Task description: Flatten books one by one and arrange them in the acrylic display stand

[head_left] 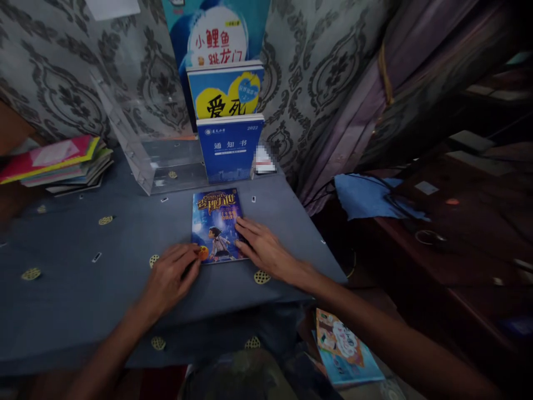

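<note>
A blue illustrated book [214,225] with gold title lettering and a drawn figure on its cover lies face up on the cloth-covered table [125,272]. My left hand [177,272] is at its lower left corner, the fingers bent together and closed on the edge. My right hand [264,247] rests at the right side of the book, its fingers stretched out over the cover and edge. Just behind, a clear acrylic rack [129,136] holds a dark blue booklet [230,150], a blue and yellow book [225,89] and a tall teal book [219,33] standing upright.
A stack of books and booklets [62,161] lies at the table's left. Patterned curtains [316,72] hang behind. On the right stands a dark red-brown surface [466,222] with a blue cloth [366,197] and cables. Books [345,350] lie below the table's right front edge.
</note>
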The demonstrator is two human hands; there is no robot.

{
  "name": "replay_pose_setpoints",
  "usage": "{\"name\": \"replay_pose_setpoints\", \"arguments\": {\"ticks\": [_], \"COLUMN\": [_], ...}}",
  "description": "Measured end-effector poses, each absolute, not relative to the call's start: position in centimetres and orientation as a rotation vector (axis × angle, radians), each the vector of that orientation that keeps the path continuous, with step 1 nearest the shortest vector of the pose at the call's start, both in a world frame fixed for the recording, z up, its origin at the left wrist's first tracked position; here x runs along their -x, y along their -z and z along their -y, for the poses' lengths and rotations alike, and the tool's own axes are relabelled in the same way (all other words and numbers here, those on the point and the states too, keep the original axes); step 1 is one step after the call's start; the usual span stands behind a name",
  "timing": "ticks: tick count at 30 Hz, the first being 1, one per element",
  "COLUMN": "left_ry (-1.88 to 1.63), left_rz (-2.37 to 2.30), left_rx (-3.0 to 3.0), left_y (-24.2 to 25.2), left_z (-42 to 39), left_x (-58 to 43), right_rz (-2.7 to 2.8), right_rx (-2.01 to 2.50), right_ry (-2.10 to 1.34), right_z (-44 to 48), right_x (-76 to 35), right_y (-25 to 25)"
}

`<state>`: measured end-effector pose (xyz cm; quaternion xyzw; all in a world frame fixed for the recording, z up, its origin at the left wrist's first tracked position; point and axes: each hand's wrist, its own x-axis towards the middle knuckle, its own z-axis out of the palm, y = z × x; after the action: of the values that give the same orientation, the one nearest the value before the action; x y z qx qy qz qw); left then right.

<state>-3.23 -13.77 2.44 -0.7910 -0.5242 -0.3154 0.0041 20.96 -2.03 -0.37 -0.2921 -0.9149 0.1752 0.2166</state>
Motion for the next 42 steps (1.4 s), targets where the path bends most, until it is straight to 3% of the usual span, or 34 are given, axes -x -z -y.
{"name": "replay_pose_setpoints", "arguments": {"ticks": [10,13,16,21,24,28,37,42], "left_ry": [0.666,0.743,1.202,2.48,2.868,3.169,3.263,2.785], "left_rz": [1.962,2.065,2.249,2.537,2.662,2.597,2.316,2.095], "left_rx": [2.191,2.182,2.128,1.517,1.091,0.972,1.05,1.369], "left_y": [0.1,-0.2,-0.6,-0.9,-1.2,-1.8,-5.0,-6.5], "left_z": [5.7,4.4,3.6,2.6,2.2,1.9,0.7,1.5], "left_x": [4.4,4.1,4.5,5.1,4.1,1.8,-0.9,-1.4], "right_rz": [2.534,2.494,2.421,2.367,2.321,2.252,1.704,1.608], "right_rx": [1.04,1.122,1.104,1.064,1.054,1.054,1.028,0.804], "right_ry": [-0.53,-0.529,-0.511,-0.508,-0.508,-0.577,-0.933,-0.831], "right_z": [-4.5,-4.8,-4.8,-4.7,-4.9,-5.2,-5.0,-3.4], "right_x": [-16.0,-15.1,-15.0,-15.5,-15.6,-15.7,-15.7,-16.4], "right_y": [-0.4,-0.2,0.6,1.5,1.9,2.4,0.3,-2.7]}}
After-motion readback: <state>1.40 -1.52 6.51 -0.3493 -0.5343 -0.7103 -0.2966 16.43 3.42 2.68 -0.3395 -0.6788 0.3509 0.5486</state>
